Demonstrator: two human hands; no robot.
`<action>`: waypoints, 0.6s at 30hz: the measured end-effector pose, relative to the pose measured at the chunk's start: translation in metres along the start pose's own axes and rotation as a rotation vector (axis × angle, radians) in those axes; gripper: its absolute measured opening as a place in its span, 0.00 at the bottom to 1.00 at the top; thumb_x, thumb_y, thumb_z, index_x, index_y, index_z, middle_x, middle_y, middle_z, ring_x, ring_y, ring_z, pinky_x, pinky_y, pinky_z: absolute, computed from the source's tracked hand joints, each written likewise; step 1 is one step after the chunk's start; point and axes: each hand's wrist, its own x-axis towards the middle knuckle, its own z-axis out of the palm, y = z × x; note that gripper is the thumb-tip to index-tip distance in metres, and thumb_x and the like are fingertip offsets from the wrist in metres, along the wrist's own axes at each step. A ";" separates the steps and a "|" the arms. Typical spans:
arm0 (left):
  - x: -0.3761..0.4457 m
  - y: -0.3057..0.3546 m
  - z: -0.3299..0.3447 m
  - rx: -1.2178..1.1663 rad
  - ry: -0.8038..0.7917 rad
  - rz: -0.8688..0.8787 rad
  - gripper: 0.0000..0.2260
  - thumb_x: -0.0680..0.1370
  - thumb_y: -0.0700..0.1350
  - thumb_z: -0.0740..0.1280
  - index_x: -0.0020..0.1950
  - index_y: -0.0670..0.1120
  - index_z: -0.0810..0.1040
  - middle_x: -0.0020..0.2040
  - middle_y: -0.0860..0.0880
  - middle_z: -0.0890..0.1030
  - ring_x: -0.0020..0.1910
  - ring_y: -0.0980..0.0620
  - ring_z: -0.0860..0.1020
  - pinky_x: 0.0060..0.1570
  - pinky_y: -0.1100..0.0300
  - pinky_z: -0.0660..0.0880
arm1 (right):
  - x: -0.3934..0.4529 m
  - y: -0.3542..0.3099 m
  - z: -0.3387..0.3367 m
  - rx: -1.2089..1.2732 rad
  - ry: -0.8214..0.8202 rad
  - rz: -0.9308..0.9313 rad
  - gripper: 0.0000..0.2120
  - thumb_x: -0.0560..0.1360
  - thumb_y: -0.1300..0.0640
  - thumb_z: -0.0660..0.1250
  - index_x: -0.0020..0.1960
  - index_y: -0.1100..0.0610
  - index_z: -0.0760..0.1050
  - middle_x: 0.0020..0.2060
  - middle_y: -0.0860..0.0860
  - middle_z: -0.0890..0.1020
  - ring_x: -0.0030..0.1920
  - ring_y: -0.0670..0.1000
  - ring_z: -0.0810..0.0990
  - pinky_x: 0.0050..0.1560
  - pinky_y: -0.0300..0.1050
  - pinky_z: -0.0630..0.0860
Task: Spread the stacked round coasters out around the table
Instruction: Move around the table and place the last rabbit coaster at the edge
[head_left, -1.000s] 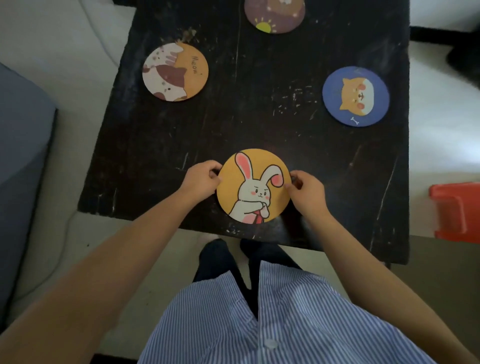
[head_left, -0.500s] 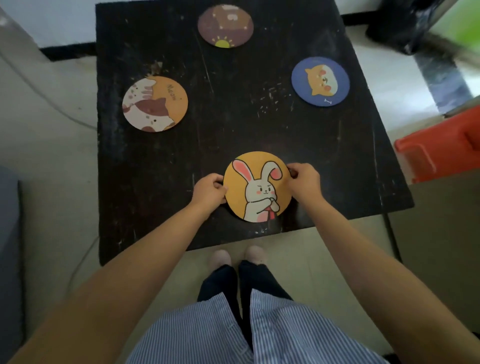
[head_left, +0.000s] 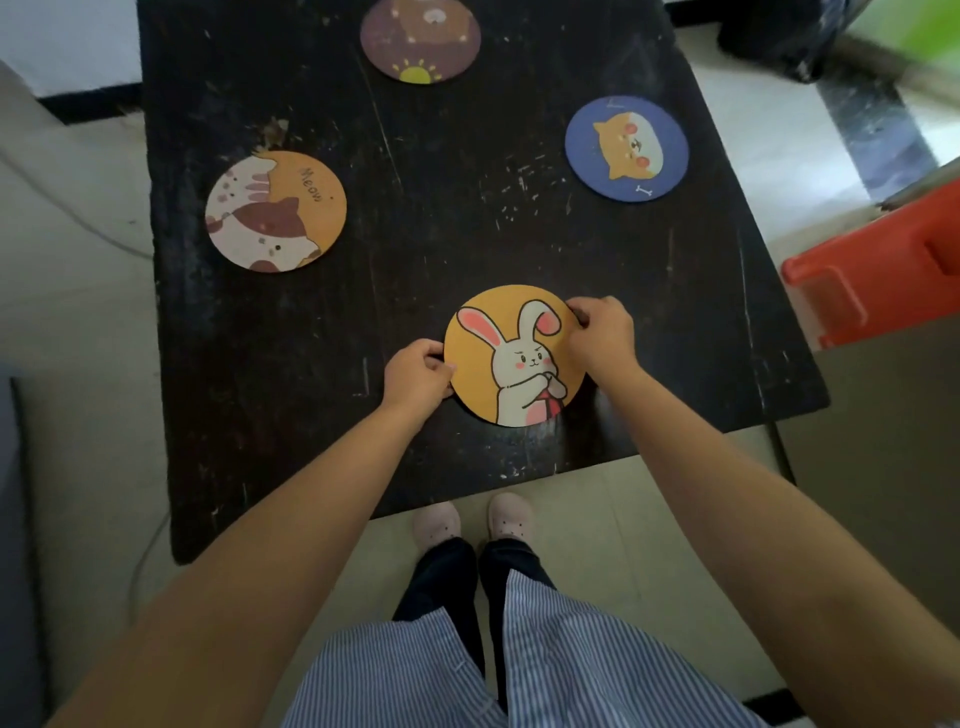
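An orange rabbit coaster (head_left: 511, 358) lies near the front edge of the dark table (head_left: 426, 218). My left hand (head_left: 418, 375) pinches its left rim and my right hand (head_left: 602, 332) grips its upper right rim. Whether more coasters lie beneath it I cannot tell. An orange cat coaster (head_left: 275, 210) lies flat at the left. A purple coaster (head_left: 421, 39) with a yellow sun sits at the far edge. A blue dog coaster (head_left: 627, 148) rests at the right.
A red plastic stool (head_left: 878, 270) stands right of the table. A dark object (head_left: 779, 36) sits on the floor at the far right. A grey seat edge (head_left: 15, 519) is at the left. My feet (head_left: 472, 519) stand just before the table's front edge.
The rabbit coaster has turned a little counter-clockwise between my hands, my right hand sliding up its rim. The camera view has shifted and tilted; the other coasters have not moved.
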 end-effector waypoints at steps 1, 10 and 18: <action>0.000 -0.001 0.000 0.018 0.007 0.010 0.10 0.76 0.36 0.62 0.57 0.39 0.74 0.48 0.41 0.79 0.46 0.49 0.77 0.45 0.58 0.76 | 0.000 0.001 0.001 0.005 0.001 -0.003 0.14 0.73 0.67 0.60 0.55 0.60 0.78 0.53 0.63 0.78 0.55 0.58 0.73 0.36 0.33 0.56; 0.000 -0.002 0.003 0.060 0.113 0.024 0.10 0.76 0.37 0.63 0.56 0.41 0.75 0.50 0.40 0.81 0.44 0.49 0.78 0.49 0.53 0.79 | -0.002 0.003 0.004 0.040 0.016 0.018 0.13 0.75 0.65 0.59 0.58 0.60 0.76 0.55 0.62 0.75 0.55 0.59 0.74 0.48 0.40 0.65; -0.001 -0.002 0.003 0.078 0.135 0.039 0.10 0.74 0.37 0.65 0.55 0.39 0.77 0.50 0.39 0.82 0.44 0.48 0.79 0.51 0.50 0.79 | 0.000 0.004 0.004 0.004 0.011 0.031 0.13 0.74 0.65 0.60 0.57 0.62 0.75 0.55 0.63 0.76 0.55 0.60 0.74 0.52 0.46 0.71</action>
